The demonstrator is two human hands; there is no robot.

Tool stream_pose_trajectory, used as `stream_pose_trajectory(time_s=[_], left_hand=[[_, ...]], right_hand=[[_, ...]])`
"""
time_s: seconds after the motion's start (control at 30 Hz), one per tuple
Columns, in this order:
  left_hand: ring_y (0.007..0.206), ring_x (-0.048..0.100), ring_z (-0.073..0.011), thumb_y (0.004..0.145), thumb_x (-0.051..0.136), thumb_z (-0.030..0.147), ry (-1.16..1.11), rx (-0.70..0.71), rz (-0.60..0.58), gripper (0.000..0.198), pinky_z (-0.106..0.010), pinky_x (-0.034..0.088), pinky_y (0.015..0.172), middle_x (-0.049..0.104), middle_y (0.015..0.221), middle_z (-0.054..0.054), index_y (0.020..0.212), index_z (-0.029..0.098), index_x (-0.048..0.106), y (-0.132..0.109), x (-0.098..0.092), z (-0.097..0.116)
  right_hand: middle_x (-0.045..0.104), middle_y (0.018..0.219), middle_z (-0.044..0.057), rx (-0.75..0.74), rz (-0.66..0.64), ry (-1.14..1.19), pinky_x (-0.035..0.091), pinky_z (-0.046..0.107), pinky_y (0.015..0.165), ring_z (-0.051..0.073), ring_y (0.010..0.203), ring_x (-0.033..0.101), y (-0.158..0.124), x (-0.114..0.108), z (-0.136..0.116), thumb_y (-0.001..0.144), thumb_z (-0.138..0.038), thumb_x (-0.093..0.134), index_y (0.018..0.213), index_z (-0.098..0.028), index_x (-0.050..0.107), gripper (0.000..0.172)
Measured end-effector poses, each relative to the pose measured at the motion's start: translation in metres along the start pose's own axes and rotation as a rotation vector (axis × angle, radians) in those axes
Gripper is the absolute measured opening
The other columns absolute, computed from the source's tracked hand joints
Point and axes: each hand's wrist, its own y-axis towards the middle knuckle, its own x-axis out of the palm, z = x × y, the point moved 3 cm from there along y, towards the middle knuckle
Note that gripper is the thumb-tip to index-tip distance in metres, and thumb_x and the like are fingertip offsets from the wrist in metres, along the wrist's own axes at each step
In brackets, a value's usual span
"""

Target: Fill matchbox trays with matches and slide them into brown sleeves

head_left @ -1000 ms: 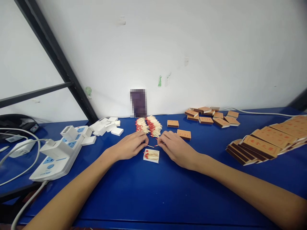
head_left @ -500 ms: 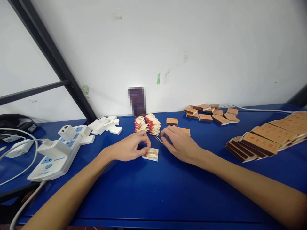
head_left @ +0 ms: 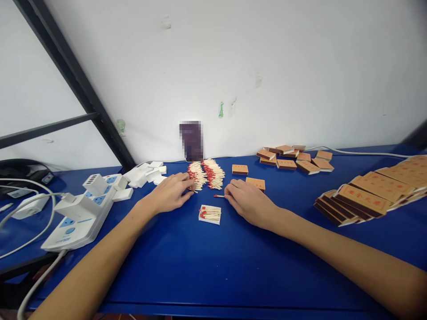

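Observation:
A small white matchbox tray (head_left: 209, 221) sits on the blue tabletop between my hands, with red-headed matches (head_left: 211, 214) lying in it. My left hand (head_left: 171, 193) is at the front left of a heap of loose matches (head_left: 197, 175). Its thumb and fingers close on a match, whose pale end shows at the fingertips. To the right of the tray, my right hand (head_left: 248, 202) rests low on the table, fingers together. Red match heads (head_left: 218, 196) stick out from its fingertips; how many it holds I cannot tell. A second heap of matches (head_left: 214, 173) lies behind.
Orange matchbox sleeves (head_left: 363, 200) form a long stack at right. Several matchboxes (head_left: 286, 164) lie behind it, with two more (head_left: 239, 169) near my right hand. White trays (head_left: 143, 173) are piled left, beside a power strip (head_left: 80, 218). A pixelated dark object (head_left: 191, 141) leans against the wall.
My left hand has moved from above the tray back and left to the match heap. The tray is uncovered. My right hand has lowered slightly, and its fingers have closed on matches.

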Motion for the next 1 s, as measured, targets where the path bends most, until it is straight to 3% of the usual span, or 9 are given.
stream_pose_trajectory(time_s=[0.17,0.33,0.47,0.6,0.77,0.9,1.0], left_hand=[[0.087,0.053,-0.0198,0.096,0.044,0.027,-0.021,-0.005,-0.012,0.017,-0.031,0.039,0.074,0.055,0.092,-0.006,0.098,0.019,0.059,0.002,0.002,-0.001],[0.086,0.052,-0.0197,0.097,0.043,0.026,-0.032,-0.008,-0.016,0.017,-0.031,0.039,0.073,0.054,0.092,-0.005,0.097,0.018,0.058,0.001,0.002,-0.001],[0.083,0.051,-0.0192,0.098,0.039,0.025,-0.048,-0.004,-0.015,0.019,-0.031,0.039,0.072,0.052,0.09,-0.005,0.094,0.017,0.056,0.001,0.004,-0.001],[0.081,0.05,-0.0193,0.099,0.036,0.026,-0.047,0.011,-0.001,0.021,-0.032,0.04,0.071,0.049,0.092,-0.007,0.093,0.017,0.054,0.001,0.006,0.002],[0.084,0.05,-0.0175,0.099,0.036,0.03,-0.26,0.041,0.037,0.021,-0.032,0.043,0.076,0.047,0.099,-0.006,0.098,0.018,0.053,-0.001,-0.008,0.024],[0.086,0.052,-0.0155,0.095,0.043,0.028,-0.434,0.116,-0.066,0.017,-0.031,0.044,0.08,0.047,0.101,-0.004,0.091,0.019,0.057,-0.003,-0.018,0.05],[0.082,0.053,-0.0144,0.092,0.048,0.026,-0.449,0.12,-0.099,0.014,-0.03,0.044,0.078,0.049,0.1,-0.003,0.089,0.019,0.06,-0.003,-0.018,0.057]], right_hand=[[0.061,0.088,0.008,-0.026,0.051,-0.024,0.038,0.033,0.069,0.02,0.077,0.054,0.001,-0.003,-0.002,0.099,-0.019,0.039,0.089,-0.015,0.059,0.023],[0.061,0.088,0.006,-0.078,0.135,0.15,0.038,0.032,0.069,0.019,0.076,0.053,-0.002,-0.019,-0.017,0.098,-0.02,0.041,0.088,-0.016,0.056,0.018],[0.062,0.085,0.004,-0.143,0.118,0.238,0.038,0.031,0.071,0.018,0.078,0.055,-0.006,-0.023,-0.029,0.097,-0.019,0.043,0.087,-0.017,0.056,0.016],[0.063,0.087,0.006,-0.094,0.091,0.161,0.04,0.031,0.07,0.018,0.077,0.057,-0.005,-0.019,-0.02,0.098,-0.021,0.041,0.088,-0.016,0.059,0.021],[0.062,0.091,0.007,-0.006,0.045,0.042,0.041,0.032,0.069,0.02,0.079,0.058,-0.003,-0.01,-0.002,0.096,-0.022,0.046,0.092,-0.015,0.06,0.016],[0.061,0.088,0.005,-0.011,0.014,0.043,0.041,0.03,0.066,0.018,0.076,0.058,-0.003,-0.002,0.001,0.096,-0.02,0.047,0.089,-0.016,0.059,0.014],[0.061,0.087,0.006,-0.02,0.016,0.033,0.041,0.03,0.066,0.018,0.074,0.058,-0.002,0.0,0.0,0.096,-0.017,0.045,0.088,-0.016,0.058,0.015]])
